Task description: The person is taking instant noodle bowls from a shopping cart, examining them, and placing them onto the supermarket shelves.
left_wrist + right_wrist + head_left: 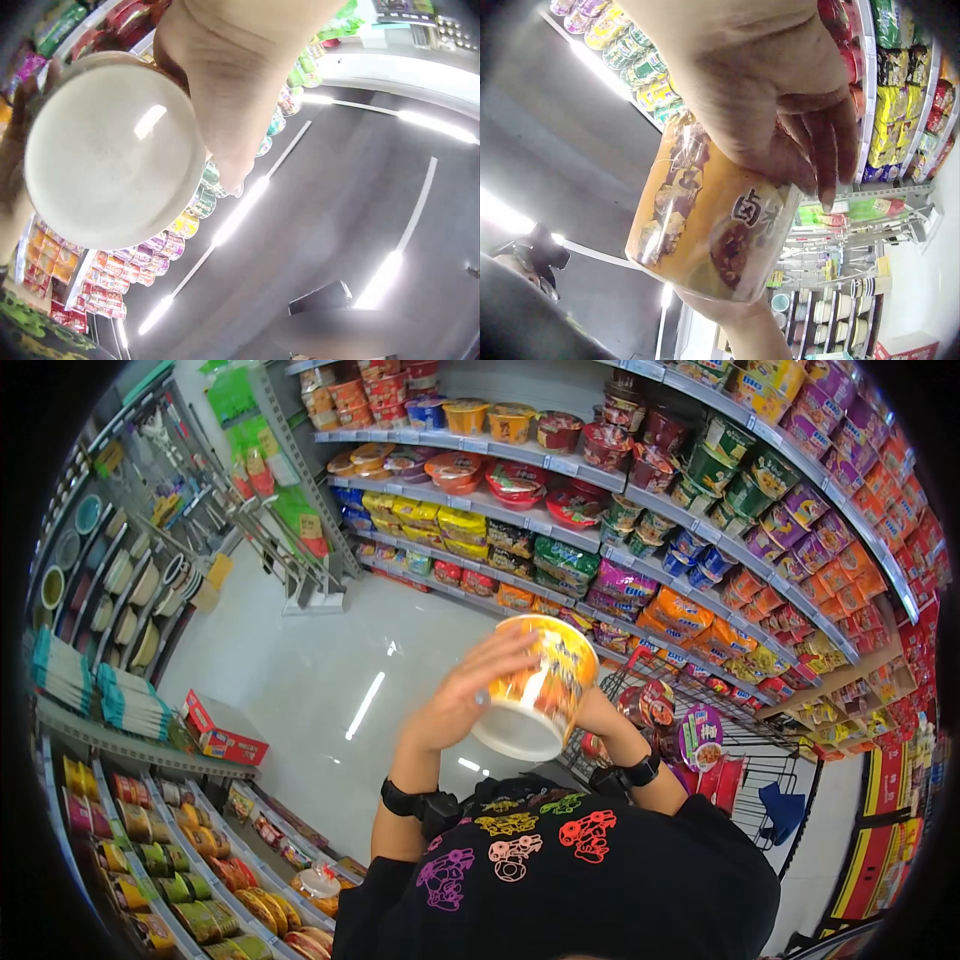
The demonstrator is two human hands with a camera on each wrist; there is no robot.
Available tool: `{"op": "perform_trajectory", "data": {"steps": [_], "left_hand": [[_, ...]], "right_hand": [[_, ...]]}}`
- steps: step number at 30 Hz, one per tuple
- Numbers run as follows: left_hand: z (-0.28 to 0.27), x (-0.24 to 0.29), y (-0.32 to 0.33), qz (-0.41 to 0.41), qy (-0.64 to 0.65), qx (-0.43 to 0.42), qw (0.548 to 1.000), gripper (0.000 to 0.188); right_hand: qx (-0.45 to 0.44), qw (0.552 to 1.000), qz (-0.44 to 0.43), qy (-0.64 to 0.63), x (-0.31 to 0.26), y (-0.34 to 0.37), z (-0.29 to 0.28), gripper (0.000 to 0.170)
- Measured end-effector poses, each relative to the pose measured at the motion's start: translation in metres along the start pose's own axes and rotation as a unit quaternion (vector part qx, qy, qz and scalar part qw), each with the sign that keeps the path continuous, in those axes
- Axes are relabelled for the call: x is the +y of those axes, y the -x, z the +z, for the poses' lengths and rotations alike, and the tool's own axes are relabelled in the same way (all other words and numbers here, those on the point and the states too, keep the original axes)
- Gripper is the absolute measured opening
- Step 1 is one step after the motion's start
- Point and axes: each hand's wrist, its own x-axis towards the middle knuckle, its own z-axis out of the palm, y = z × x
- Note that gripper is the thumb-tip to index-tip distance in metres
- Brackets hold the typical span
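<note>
A yellow instant noodle cup (560, 672) is held up in front of the chest, tilted so its white base (112, 157) faces back at the wearer. My left hand (462, 695) grips its left side, fingers laid across the printed wall and thumb lower down near the base. From the right, my right hand (598, 712) holds the same cup; in the head view its fingers are mostly hidden behind it. Food pictures and dark characters show on the cup's wall (690, 217) in the right wrist view, where the right hand (757, 105) reaches over its upper end.
A wire shopping cart (755, 775) stands close on the right, with a purple noodle cup (700, 738), other cups and a blue item (782, 810) inside. Shelves (480, 445) of noodles curve around ahead. A lower shelf unit (190, 860) and red box (222, 730) are on the left.
</note>
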Motion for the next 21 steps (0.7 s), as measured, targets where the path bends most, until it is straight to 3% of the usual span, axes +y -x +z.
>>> {"op": "perform_trajectory", "data": {"steps": [3, 5, 6, 7, 9, 12, 17, 21], "left_hand": [[0.021, -0.022, -0.026, -0.015, 0.029, -0.039, 0.999, 0.066], [0.069, -0.031, -0.050, -0.054, 0.086, 0.106, 0.989, 0.080], [0.082, -0.037, -0.057, -0.080, 0.111, 0.123, 0.983, 0.085], [0.095, -0.043, -0.065, -0.105, 0.136, 0.141, 0.975, 0.090], [0.103, -0.064, -0.075, -0.156, 0.180, 0.083, 0.968, 0.096], [0.125, -0.093, -0.084, -0.214, 0.273, 0.033, 0.937, 0.089], [0.157, -0.188, -0.019, -0.341, 0.365, 0.021, 0.866, 0.070], [0.155, -0.170, -0.041, -0.401, 0.416, 0.085, 0.812, 0.067]], "right_hand": [[0.092, 0.995, -0.031, -0.021, 0.003, -0.011, -0.042, 0.051], [0.155, 0.987, -0.022, -0.038, 0.021, -0.008, -0.071, 0.048], [0.206, 0.964, -0.008, -0.167, 0.037, -0.013, -0.085, 0.046], [0.208, 0.961, -0.027, -0.179, 0.026, -0.010, -0.095, 0.046], [0.246, 0.950, -0.066, -0.180, 0.014, -0.005, -0.111, 0.045], [0.321, 0.926, -0.078, -0.183, 0.027, -0.003, -0.127, 0.043], [0.357, 0.893, -0.034, -0.271, 0.089, 0.011, -0.128, 0.042], [0.356, 0.896, -0.018, -0.263, 0.102, 0.003, -0.113, 0.033]]}}
